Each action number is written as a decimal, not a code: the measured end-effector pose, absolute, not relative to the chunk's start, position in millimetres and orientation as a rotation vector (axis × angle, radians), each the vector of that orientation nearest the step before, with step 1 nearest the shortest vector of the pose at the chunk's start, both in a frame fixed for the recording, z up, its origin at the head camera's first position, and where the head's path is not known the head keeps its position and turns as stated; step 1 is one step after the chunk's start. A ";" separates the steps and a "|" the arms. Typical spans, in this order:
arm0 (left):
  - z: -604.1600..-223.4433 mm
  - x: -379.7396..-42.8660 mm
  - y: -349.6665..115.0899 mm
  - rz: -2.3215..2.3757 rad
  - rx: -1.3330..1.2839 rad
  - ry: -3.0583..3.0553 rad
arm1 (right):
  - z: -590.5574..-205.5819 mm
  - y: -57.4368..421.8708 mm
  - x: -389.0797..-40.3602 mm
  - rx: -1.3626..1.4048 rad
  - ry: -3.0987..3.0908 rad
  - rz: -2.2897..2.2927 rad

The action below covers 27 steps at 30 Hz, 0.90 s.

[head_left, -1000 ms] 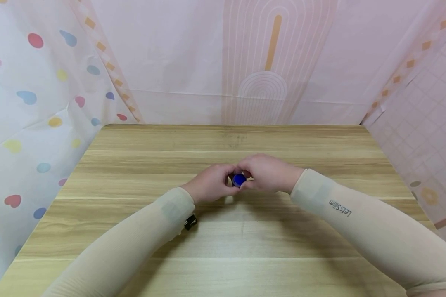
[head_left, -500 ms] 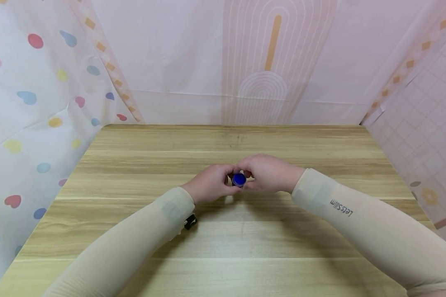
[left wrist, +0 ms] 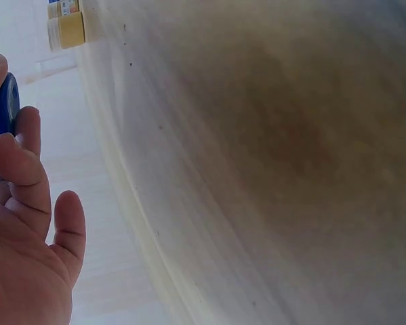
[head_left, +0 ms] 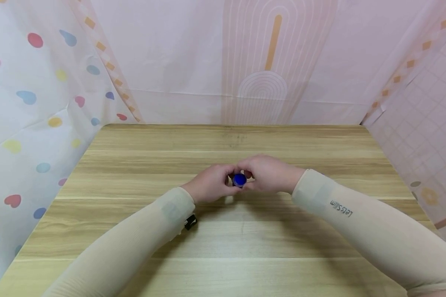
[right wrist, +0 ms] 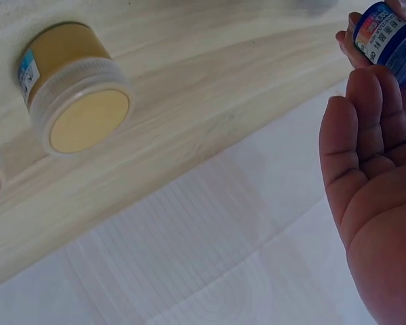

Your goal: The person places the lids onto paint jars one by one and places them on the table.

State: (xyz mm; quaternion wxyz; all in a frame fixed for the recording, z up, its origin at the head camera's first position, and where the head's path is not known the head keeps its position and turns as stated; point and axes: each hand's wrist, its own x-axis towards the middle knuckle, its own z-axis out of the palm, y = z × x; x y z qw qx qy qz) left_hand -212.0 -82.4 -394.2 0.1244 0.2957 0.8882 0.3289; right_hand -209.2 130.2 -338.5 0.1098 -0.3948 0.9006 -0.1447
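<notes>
Between my two hands, above the middle of the table, is a small blue paint jar [head_left: 239,180] with its round top facing up. My left hand [head_left: 212,183] grips it from the left, thumb on the near side and fingers on the far side. From the right, my right hand [head_left: 269,173] pinches around its top, the thumb low at the near edge. In the right wrist view the paint jar [right wrist: 386,37] shows a printed label. Only part of the jar [left wrist: 1,108] appears in the left wrist view.
A tan paint jar [right wrist: 87,88] with a clear lid appears in the right wrist view, beside another cut off at the edge. Similar jars [left wrist: 70,30] show in the left wrist view. The wooden table [head_left: 238,243] meets patterned cloth [head_left: 178,62] behind.
My right thumb has shifted slightly off the jar's top edge, so more of the blue round shows. My left hand has stayed in place.
</notes>
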 end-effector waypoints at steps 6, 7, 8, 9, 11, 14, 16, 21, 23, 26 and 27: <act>-392.5 -211.3 -82.5 0.953 0.831 2.586 | -338.1 131.4 -209.1 -1.231 2.623 -0.461; -392.5 -211.3 -82.7 0.952 0.830 2.586 | -338.3 131.3 -209.1 -1.236 2.624 -0.458; -392.5 -211.4 -82.8 0.953 0.830 2.585 | -338.3 131.0 -208.9 -1.239 2.626 -0.455; -392.6 -211.5 -82.8 0.952 0.829 2.585 | -338.2 130.8 -208.7 -1.240 2.628 -0.452; -392.8 -211.7 -83.0 0.953 0.829 2.584 | -338.2 130.0 -208.3 -1.230 2.638 -0.441; -393.3 -212.1 -83.0 0.951 0.832 2.584 | -337.5 128.4 -207.4 -1.197 2.653 -0.418; -393.8 -212.4 -83.0 0.949 0.833 2.583 | -337.3 127.3 -207.0 -1.172 2.661 -0.403; -394.2 -213.0 -82.8 0.944 0.846 2.591 | -338.5 128.2 -208.0 -1.152 2.653 -0.415; -394.1 -213.3 -82.8 0.942 0.847 2.596 | -338.9 129.9 -208.9 -1.167 2.641 -0.432; -393.8 -213.9 -82.8 0.942 0.837 2.592 | -339.1 131.8 -209.6 -1.193 2.625 -0.449; -393.9 -214.0 -83.0 0.939 0.833 2.589 | -338.9 132.2 -209.5 -1.197 2.624 -0.447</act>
